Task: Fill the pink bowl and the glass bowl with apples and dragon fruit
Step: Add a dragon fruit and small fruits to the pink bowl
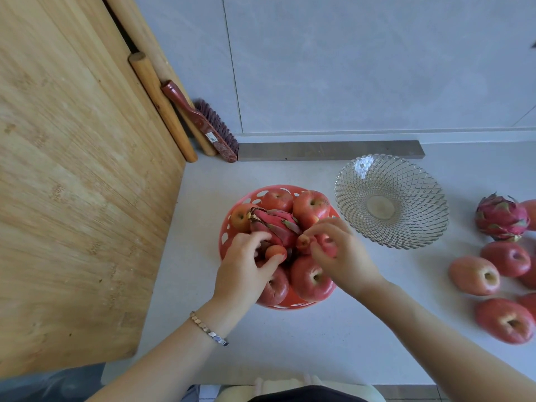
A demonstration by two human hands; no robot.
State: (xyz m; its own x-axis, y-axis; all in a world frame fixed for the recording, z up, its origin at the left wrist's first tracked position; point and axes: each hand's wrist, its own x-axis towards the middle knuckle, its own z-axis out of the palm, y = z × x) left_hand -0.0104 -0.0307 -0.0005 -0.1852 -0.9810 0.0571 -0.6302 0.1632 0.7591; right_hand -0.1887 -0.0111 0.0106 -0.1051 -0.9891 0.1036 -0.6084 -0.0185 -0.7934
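Note:
The pink bowl [232,210] stands mid-counter, piled with several red apples [310,206] and one dragon fruit [275,224] on top. Over the bowl's near side, my left hand [246,271] pinches a small orange-red fruit [275,252] between thumb and fingers. My right hand [339,253] is curled around another small red fruit [303,242] beside the dragon fruit. To the right stands the glass bowl [391,198], with nothing in it. A second dragon fruit [501,217] and several loose apples [475,275] lie on the counter at the far right.
A large bamboo board [72,169] leans at the left. Rolling pins [162,108] and a red brush [203,123] stand against the wall behind it. A grey stone strip [330,150] lies along the back wall.

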